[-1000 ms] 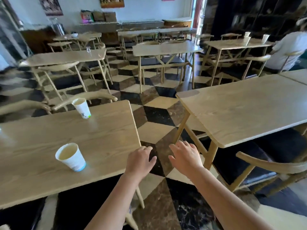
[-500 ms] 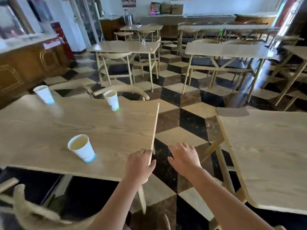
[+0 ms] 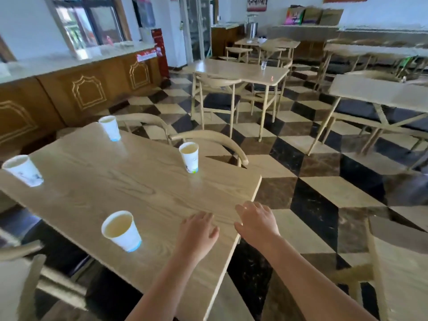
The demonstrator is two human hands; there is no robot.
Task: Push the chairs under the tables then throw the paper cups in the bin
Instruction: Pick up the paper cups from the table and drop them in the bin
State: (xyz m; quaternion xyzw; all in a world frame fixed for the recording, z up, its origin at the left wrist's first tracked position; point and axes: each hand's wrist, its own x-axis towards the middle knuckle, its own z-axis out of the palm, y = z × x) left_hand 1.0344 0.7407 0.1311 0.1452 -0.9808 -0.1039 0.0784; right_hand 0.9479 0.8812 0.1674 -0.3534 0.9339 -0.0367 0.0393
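Observation:
Several white paper cups stand on the wooden table (image 3: 143, 195): a near one (image 3: 122, 230) with yellowish drink, one at the far right (image 3: 190, 156), one at the far corner (image 3: 110, 128) and one at the left edge (image 3: 22, 170). My left hand (image 3: 198, 232) hovers over the table's near right part, fingers relaxed, holding nothing. My right hand (image 3: 256, 222) hangs beside it over the table's right edge, also loose and free. A wooden chair (image 3: 213, 140) sits at the table's far side, another chair (image 3: 20, 269) at the near left.
A second table (image 3: 403, 281) lies close on my right, with a checkered-floor aisle (image 3: 324, 193) between. More tables and chairs (image 3: 240, 72) fill the room beyond. A wooden counter (image 3: 76, 89) runs along the left wall.
The view has swung left, bringing the counter and more cups into sight. Both hands now sit over the table's right end instead of the aisle.

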